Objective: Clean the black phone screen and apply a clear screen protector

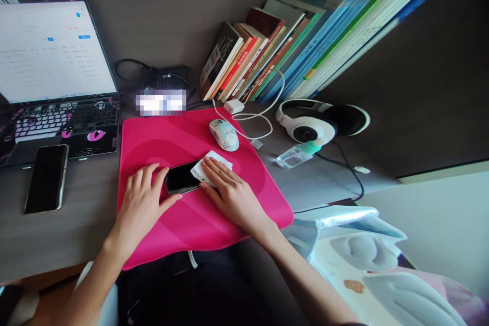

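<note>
A black smartphone (180, 180) lies screen up on a pink desk mat (164, 135). My left hand (143, 194) rests at its left end, thumb along the near edge and index finger at the far left corner, bracketing the phone; the other fingers are spread. Over the phone's right part lies a folded white wipe (217, 157), perhaps a tissue. My right hand (231, 189) presses it down with fingers laid over it, the thumb near the phone's near edge. The phone's right end is hidden by the wipe and fingers.
A patterned mouse (223, 135) sits behind my right hand. Around the mat are an open laptop (57, 61), a second phone (46, 178), a charger (234, 106) with white cable, headphones (305, 125), a small clear bottle (292, 156) and a row of books (252, 56).
</note>
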A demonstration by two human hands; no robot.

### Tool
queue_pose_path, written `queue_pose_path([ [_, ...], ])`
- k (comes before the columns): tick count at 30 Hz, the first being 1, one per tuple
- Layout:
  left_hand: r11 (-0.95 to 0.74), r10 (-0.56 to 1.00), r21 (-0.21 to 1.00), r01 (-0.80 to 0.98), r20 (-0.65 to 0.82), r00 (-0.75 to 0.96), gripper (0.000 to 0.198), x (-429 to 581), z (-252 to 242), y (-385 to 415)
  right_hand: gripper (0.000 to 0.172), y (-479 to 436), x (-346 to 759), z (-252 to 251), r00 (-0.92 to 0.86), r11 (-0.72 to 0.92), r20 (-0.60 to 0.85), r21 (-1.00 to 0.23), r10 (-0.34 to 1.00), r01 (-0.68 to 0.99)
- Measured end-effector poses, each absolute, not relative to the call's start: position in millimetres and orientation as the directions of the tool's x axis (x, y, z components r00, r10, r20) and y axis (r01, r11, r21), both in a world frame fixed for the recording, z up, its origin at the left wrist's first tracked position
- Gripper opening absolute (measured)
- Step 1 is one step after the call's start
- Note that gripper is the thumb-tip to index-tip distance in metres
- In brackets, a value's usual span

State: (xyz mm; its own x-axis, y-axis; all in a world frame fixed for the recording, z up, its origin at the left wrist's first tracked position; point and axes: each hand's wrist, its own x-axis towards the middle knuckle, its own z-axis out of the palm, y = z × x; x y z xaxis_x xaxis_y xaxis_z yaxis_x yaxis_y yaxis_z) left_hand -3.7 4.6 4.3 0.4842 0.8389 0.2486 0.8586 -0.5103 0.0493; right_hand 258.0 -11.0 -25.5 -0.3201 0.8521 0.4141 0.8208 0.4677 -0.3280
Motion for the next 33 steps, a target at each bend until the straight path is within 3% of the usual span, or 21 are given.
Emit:
queue_pose_path([
  [33, -0.513, 0.839, 0.078, 0.855, 0.258, 0.479, 0.064, -2.7, 5.4, 4.4, 0.056, -12.1, 258.6, -25.1, -0.312, 0.462, 0.405, -0.353, 0.859, 0.814],
])
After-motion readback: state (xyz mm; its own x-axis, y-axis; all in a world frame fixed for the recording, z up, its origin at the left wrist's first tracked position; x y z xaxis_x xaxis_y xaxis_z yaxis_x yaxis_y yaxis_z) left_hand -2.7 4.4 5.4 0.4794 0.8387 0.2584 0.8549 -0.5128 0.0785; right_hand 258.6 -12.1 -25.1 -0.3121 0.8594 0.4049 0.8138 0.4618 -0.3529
